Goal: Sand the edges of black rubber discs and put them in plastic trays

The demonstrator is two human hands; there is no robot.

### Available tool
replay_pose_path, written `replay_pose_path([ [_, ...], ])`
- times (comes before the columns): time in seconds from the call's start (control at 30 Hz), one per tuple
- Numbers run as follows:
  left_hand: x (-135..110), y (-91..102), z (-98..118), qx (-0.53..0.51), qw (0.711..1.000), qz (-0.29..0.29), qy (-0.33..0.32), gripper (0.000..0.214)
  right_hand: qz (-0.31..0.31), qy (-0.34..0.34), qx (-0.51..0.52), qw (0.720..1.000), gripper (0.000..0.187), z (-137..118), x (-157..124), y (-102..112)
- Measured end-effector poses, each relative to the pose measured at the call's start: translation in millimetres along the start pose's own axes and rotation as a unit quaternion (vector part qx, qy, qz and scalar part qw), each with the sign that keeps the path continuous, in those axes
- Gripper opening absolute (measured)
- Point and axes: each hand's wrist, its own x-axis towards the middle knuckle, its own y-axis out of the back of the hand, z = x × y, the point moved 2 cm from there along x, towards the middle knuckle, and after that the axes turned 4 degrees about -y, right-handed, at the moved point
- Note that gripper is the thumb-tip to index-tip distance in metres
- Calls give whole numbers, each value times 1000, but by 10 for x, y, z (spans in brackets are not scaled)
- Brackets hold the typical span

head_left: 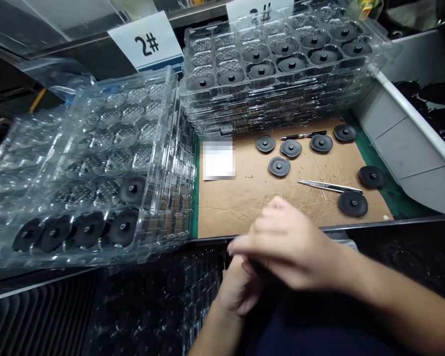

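Observation:
My right hand point(289, 242) is closed, its fingers curled, in front of the board's near edge. Close below it and partly covered by it is my left hand point(241, 289), with its fingers bent inward. A dark shape shows between the two hands, but its kind is hidden by the fingers and blur. Beyond my hands, several black discs with small central hubs lie on a brown cardboard sheet point(241, 207); among them are a disc point(279, 166) at the middle and another disc point(353, 203) to the right. A pair of metal tweezers point(326, 186) touches the right-hand disc.
A stack of clear plastic trays point(159, 198) stands at left, with black discs in its front pockets. Another clear tray stack point(222, 106) holds discs at the back. A pen point(303, 135) and white paper point(218, 160) lie on the cardboard. A grey-white side wall point(400, 133) borders the right.

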Motion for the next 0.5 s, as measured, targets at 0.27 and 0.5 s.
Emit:
replay_pose_path([
  [0.27, -101, 51, 35, -249, 959, -106, 88, 63, 26, -162, -21, 986, 20, 1138, -162, -508],
  [0.5, -38, 169, 39, -159, 985, -59, 24, 65, 148, -219, -75, 962, 30, 847, -789, -640],
])
